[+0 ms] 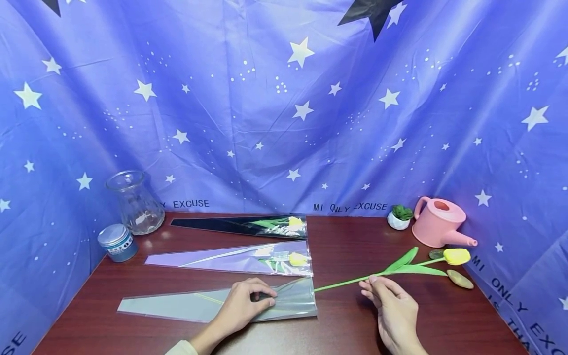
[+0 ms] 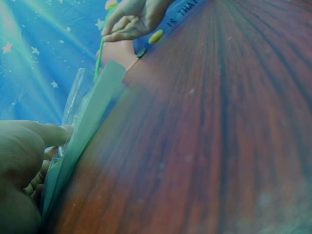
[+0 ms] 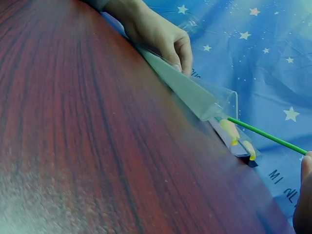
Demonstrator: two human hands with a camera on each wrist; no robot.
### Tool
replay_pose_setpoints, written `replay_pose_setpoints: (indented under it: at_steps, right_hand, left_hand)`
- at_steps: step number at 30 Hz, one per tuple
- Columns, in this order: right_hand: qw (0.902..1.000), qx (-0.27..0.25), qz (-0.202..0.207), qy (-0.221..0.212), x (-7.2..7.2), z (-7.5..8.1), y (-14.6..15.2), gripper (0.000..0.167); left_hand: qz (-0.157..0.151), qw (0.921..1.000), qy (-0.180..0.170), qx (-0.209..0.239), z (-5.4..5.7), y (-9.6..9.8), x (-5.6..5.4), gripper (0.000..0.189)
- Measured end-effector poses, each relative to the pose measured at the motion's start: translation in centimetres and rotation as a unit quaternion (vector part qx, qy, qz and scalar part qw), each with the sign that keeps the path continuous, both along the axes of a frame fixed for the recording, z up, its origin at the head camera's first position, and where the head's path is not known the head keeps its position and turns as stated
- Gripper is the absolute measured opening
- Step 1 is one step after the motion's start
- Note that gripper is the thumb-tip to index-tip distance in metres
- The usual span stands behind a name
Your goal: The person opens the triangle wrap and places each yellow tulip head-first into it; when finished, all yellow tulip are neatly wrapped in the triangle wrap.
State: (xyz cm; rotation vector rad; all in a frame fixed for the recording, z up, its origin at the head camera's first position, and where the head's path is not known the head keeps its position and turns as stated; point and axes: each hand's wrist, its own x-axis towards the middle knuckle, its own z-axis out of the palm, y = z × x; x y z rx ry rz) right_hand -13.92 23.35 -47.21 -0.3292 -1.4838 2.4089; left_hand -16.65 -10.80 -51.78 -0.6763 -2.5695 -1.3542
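My left hand (image 1: 245, 303) pinches the clear film of a tapered grey flower sleeve (image 1: 173, 307) lying flat on the table. In the right wrist view the mouth of this sleeve (image 3: 209, 105) stands a little apart. My right hand (image 1: 396, 311) holds a yellow artificial tulip (image 1: 457, 256) by its green stem, between thumb and fingers just below the leaves. The stem's lower end reaches the sleeve's open right end; its tip is hard to make out. Behind lie a purple sleeve (image 1: 208, 258) and a black sleeve (image 1: 213, 225), each with a yellow tulip inside.
On the brown table (image 1: 346, 335), a glass vase (image 1: 141, 212) and a blue lidded jar (image 1: 117, 242) stand at left. Back right are a small potted succulent (image 1: 399, 218) and a pink watering can (image 1: 437, 224). A flat stone (image 1: 460, 279) lies under the tulip's head.
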Motion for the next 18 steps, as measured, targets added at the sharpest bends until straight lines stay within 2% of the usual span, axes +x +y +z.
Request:
replay_pose_setpoints:
  at_steps: [7,18]
  right_hand:
    - [0.9999,-0.007,-0.005,0.007,0.0,0.0,0.2,0.013]
    - [0.9990,0.030,0.026,-0.022,0.1,-1.4,-2.9,0.010]
  left_hand:
    - [0.001,1.0000,0.002,0.003,0.2,0.0,0.1,0.014]
    - [-0.001,1.0000,0.001,0.002,0.2,0.0,0.2,0.013]
